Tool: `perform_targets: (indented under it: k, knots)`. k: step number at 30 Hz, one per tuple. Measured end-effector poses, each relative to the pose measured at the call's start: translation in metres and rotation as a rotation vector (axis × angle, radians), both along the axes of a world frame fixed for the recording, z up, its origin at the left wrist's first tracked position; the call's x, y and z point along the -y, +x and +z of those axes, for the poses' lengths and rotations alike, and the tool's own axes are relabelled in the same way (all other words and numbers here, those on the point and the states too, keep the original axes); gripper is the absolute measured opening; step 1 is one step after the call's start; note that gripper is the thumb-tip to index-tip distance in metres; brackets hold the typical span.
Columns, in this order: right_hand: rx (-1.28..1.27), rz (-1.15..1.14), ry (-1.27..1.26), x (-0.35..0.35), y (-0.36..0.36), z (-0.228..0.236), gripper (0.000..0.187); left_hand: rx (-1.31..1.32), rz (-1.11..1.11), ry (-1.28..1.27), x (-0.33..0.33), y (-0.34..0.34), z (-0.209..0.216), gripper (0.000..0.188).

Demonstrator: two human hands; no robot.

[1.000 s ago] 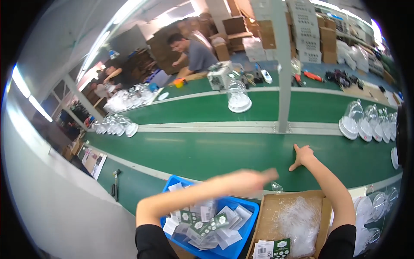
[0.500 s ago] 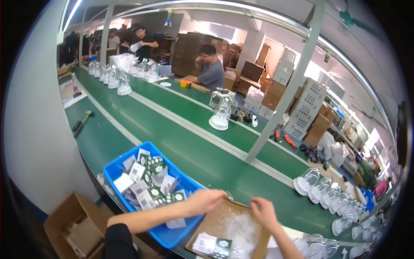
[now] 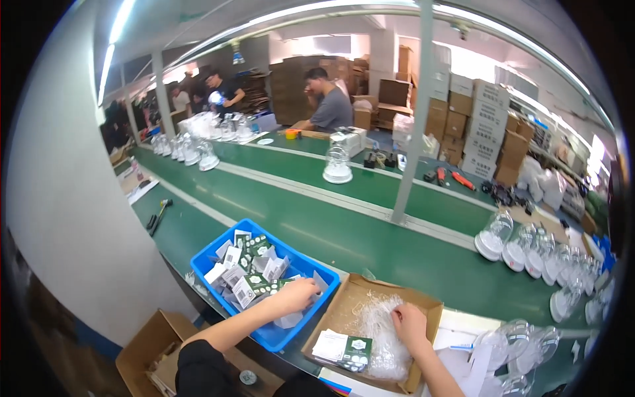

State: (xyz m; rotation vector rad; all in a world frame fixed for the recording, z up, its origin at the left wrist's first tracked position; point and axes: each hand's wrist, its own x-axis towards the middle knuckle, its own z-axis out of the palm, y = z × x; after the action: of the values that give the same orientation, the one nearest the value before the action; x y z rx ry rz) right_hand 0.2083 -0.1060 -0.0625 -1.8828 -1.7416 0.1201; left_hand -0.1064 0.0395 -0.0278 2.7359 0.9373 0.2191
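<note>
My left hand (image 3: 297, 296) reaches over the right part of a blue plastic bin (image 3: 276, 341), its fingers curled beside a pale folded card (image 3: 321, 280); what they grip is hidden. Inside the bin lie many green-and-white printed cards (image 3: 246, 291). My right hand (image 3: 410, 324) is above a shallow cardboard tray (image 3: 334, 306), its fingertips pinched at a heap of thin clear plastic strands (image 3: 380, 331). A small stack of green-and-white cards (image 3: 342, 349) rests in the tray's near left corner, beside the strands.
The green workbench (image 3: 291, 231) runs across. Clear domes on white bases (image 3: 493, 238) stand at the right, more at the far left. An open cardboard box (image 3: 149, 351) is below the bench. A metal post (image 3: 413, 126) rises mid-bench. Beyond it sits a person (image 3: 331, 102).
My left hand has moved left from above the tray to the bin. My right hand has lowered onto the strands. The view has turned, shifting the scene.
</note>
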Motion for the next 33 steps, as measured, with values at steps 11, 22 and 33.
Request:
perform_targets:
  k: [11,22,33]
  knots:
    - [-0.442,-0.047,0.243,-0.003,-0.003,0.0,0.018,0.141,0.047,0.003,0.007,-0.007,0.031,0.023]
    - [-0.485,-0.042,0.204,-0.011,-0.006,0.011,0.023,0.104,-0.081,0.085,0.043,0.075,0.062,0.028]
    - [-0.821,-0.134,0.234,-0.007,0.0,-0.001,0.027,-0.12,-0.358,-0.524,0.049,0.113,0.031,0.041]
